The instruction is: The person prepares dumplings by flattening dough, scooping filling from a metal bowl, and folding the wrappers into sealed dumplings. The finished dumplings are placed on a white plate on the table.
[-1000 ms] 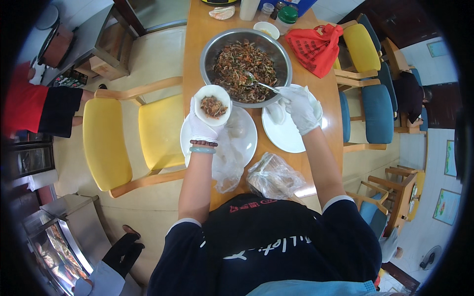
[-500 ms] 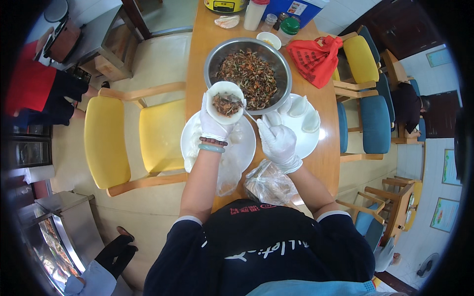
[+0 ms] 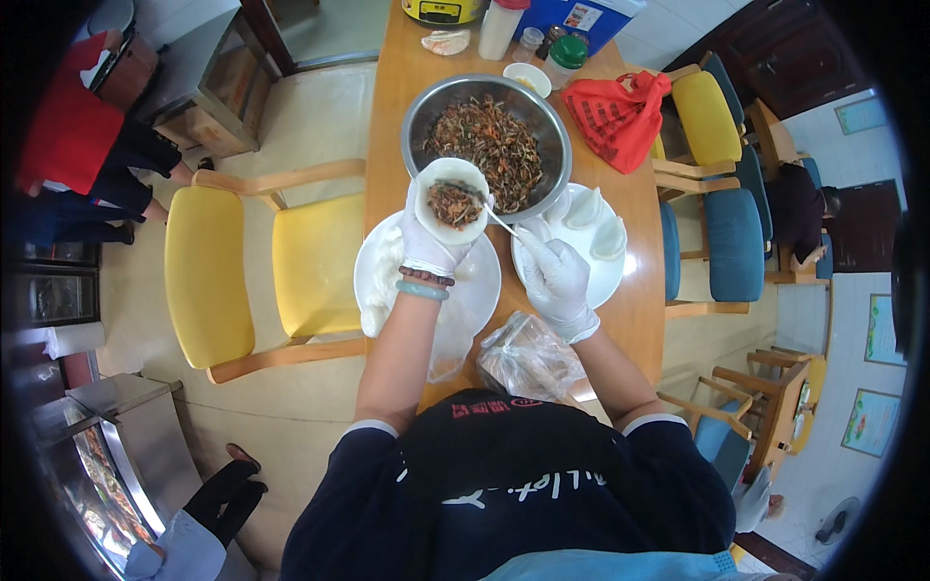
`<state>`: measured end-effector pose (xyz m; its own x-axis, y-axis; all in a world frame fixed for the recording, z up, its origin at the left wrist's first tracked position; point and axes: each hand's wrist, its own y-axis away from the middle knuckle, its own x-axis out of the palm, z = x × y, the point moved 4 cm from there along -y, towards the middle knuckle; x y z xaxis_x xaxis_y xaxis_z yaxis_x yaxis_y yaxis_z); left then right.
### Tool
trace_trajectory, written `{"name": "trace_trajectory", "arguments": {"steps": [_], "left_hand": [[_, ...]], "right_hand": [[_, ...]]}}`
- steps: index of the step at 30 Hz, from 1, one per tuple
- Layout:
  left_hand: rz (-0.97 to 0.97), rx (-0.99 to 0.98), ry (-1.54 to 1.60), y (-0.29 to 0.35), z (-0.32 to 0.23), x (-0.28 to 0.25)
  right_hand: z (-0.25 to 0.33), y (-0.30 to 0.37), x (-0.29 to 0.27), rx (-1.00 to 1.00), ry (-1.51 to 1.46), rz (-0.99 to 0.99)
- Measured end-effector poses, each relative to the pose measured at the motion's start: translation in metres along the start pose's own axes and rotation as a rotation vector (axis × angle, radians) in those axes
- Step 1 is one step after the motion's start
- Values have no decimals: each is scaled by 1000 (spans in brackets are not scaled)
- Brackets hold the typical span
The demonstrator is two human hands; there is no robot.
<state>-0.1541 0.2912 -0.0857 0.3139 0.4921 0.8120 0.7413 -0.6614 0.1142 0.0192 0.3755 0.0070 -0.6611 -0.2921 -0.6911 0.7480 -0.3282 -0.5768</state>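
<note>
In a white glove, my left hand (image 3: 431,242) cups a round white dough wrapper (image 3: 424,198) at the near edge of a steel bowl (image 3: 412,136). Chopped brown filling (image 3: 453,205) lies in the wrapper's middle. My gloved right hand (image 3: 557,276) grips a thin-handled spoon (image 3: 504,227), its head resting in that filling. The bowl holds a heap of shredded filling (image 3: 489,140). Under my left hand a white plate (image 3: 489,290) carries white dough. Beside my right hand, several folded white dumplings (image 3: 608,237) sit on another white plate (image 3: 620,276).
A clear plastic bag (image 3: 528,358) lies near my body. Right of the bowl is a red bag (image 3: 620,116). Jars (image 3: 567,58), a small bowl (image 3: 533,76) and a yellow appliance (image 3: 441,12) stand at the back. Yellow chairs (image 3: 315,261) and blue chairs (image 3: 733,242) flank the table.
My left hand has shifted slightly right and the wrapper has tilted. My right hand has moved a little right, and more of the spoon's handle shows. A person at far left has moved.
</note>
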Motion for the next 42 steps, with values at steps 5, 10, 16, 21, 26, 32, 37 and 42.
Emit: {"name": "trace_trajectory", "arguments": {"steps": [5, 10, 16, 21, 26, 32, 37, 42], "left_hand": [[39, 87, -244, 1, 2, -5], [-58, -137, 319, 17, 1, -15], [-209, 114, -496, 43, -25, -3], [-125, 345, -1153, 72, -53, 27], [24, 172, -656, 110, -51, 34], [251, -408, 169, 165, -31, 47], [75, -682, 358, 200, -23, 38], [62, -798, 544, 221, -28, 32]], "right_hand": [[-19, 0, -6, 297, -209, -70], [-68, -15, 5, 258, 11, 6], [-99, -14, 78, 11, 480, 419], [-79, -3, 66, 54, 423, 599], [-20, -12, -6, -108, 115, 228], [39, -12, -53, -407, -119, 309], [64, 10, -66, -465, -191, 468], [85, 16, -66, -380, -312, 634]]}}
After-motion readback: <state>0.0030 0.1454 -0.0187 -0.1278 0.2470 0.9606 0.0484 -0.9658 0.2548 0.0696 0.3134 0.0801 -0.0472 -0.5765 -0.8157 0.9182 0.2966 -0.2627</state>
